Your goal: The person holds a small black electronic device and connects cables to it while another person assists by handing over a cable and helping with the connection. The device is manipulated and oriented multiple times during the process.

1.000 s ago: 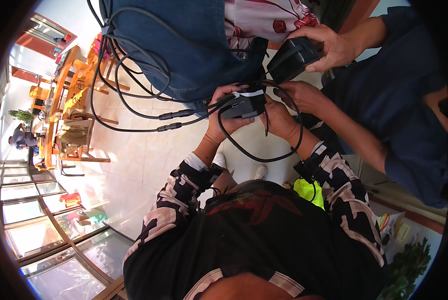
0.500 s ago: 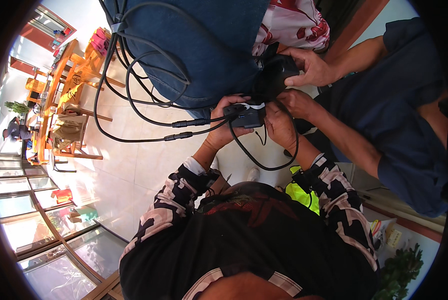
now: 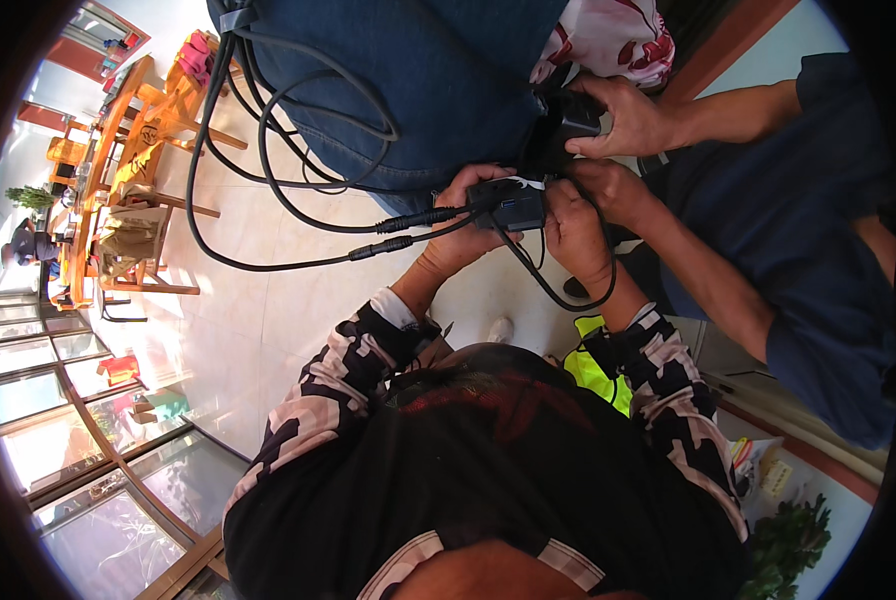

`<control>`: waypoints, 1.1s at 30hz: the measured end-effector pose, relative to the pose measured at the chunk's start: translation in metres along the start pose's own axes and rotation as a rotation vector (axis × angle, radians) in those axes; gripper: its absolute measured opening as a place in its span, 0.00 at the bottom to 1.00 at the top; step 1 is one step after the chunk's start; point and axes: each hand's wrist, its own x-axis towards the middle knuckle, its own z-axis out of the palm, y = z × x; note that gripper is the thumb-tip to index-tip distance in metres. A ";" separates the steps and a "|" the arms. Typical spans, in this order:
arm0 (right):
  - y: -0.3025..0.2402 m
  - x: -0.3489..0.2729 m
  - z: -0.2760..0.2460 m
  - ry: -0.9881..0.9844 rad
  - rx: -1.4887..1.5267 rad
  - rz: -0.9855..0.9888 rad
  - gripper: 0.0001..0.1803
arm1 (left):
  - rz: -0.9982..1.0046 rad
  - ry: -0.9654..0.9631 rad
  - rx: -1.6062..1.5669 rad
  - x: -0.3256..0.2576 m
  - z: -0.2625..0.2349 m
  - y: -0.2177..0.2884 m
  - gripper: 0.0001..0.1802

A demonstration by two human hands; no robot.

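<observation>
A small black box with ports (image 3: 517,208) is between my two hands. My left hand (image 3: 458,232) is wrapped round its left side, where black cables with thick connectors (image 3: 396,246) run in. My right hand (image 3: 576,228) is closed at the box's right edge, fingers bent and partly hidden. A white piece (image 3: 517,184) shows along the box's top. Just beyond, another person's hands (image 3: 630,118) hold a larger black device (image 3: 566,122) close to my right fingers. A loop of black cable hangs below the box.
In front stands a person in blue denim (image 3: 418,100), with coiled cables (image 3: 313,110) draped over it. The other person's dark blue clothing (image 3: 768,210) fills the right. Wooden tables and chairs (image 3: 133,170) stand at far left, glass panels (image 3: 98,440) at lower left, a plant (image 3: 793,540) at lower right.
The box, with both my hands on it, has shifted slightly up and right in the picture. The other person's hands stay at the larger black device.
</observation>
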 end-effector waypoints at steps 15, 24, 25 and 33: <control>0.015 0.007 -0.006 -0.123 0.012 0.000 0.11 | -0.057 0.031 0.184 0.004 0.011 -0.001 0.39; 0.018 0.015 -0.010 -0.179 0.111 0.013 0.24 | -0.049 0.122 0.261 -0.004 0.016 -0.003 0.39; 0.018 0.015 -0.010 -0.194 0.116 0.017 0.23 | -0.031 0.153 0.264 -0.006 0.017 -0.003 0.40; 0.026 0.009 -0.017 -0.566 0.242 0.081 0.32 | -0.052 0.189 0.325 -0.027 0.020 -0.005 0.40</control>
